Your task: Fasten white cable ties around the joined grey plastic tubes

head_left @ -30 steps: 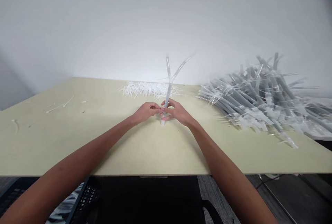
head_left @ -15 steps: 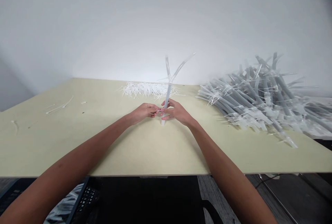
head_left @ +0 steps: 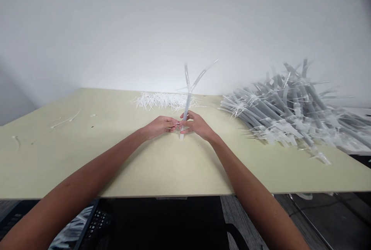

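A clear plastic Y-shaped tube [head_left: 187, 107] stands near the middle of the frame, its long axis almost upright and tilted slightly toward the upper right. Its lower end sits just below the hands, though whether it touches the board is hard to tell, and its two branches fork upward above them. The right hand [head_left: 197, 125] is the nearer, lying just to the right of the tube with its thumb and fingers closed around the stem in a loose hold. The left hand [head_left: 160, 126] reaches in from the left, its fingers nearly straight and drawn together, their tips at the stem; whether they grip it or something small cannot be told. Both hands are over a cream-coloured tabletop [head_left: 72, 157], with loose white cable ties [head_left: 162, 100] behind them and a heap of tubes strapped with cable ties [head_left: 278, 111] at the right.
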`<state>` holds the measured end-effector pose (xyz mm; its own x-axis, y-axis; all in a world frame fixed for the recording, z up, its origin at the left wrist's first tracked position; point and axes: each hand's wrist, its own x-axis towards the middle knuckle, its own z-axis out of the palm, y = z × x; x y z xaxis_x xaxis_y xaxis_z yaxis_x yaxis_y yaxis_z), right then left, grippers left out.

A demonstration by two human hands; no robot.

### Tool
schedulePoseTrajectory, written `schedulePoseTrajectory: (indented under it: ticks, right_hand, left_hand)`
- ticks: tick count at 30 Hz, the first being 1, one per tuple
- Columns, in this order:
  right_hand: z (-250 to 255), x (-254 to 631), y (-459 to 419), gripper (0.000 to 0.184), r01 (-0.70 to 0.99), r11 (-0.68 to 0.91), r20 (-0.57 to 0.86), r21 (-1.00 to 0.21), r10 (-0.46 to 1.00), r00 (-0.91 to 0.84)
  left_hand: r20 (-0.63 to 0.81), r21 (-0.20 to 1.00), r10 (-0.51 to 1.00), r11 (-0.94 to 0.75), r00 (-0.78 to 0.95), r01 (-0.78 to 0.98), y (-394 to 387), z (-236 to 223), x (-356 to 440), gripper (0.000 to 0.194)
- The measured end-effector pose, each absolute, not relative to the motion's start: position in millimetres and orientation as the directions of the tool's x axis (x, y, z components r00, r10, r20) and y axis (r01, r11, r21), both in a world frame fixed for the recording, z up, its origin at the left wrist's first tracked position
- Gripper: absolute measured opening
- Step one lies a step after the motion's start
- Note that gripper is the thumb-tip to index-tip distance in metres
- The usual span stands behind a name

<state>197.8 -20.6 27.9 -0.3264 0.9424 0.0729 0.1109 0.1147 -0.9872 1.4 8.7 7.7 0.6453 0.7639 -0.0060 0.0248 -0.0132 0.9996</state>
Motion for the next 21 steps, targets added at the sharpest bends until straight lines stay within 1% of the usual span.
schedulePoseTrajectory:
  ticks: [10, 17, 21]
  right_hand:
    - [22.2, 198.0, -18.0, 0.028, 0.112, 0.139, 0.096, -0.984, 0.942, -0.322]
    - [22.6, 197.3, -19.1, 0.026, 0.071, 0.123, 0.092, -0.990, 0.936, -0.340]
    - [21.0, 196.6, -18.3, 0.027, 0.045, 0.105, 0.082, -0.993, 0.932, -0.352]
  left_hand:
    - [0.006, 0.988, 0.800, -0.097, 0.600, 0.119, 10.2, 3.4, 4.7, 0.033]
    - [0.128, 0.922, 0.825, -0.303, 0.550, 0.240, -1.7, 16.6, 7.5, 0.027]
    - [0.167, 0.874, 0.834, -0.373, 0.526, 0.313, -6.0, 19.0, 8.9, 0.026]
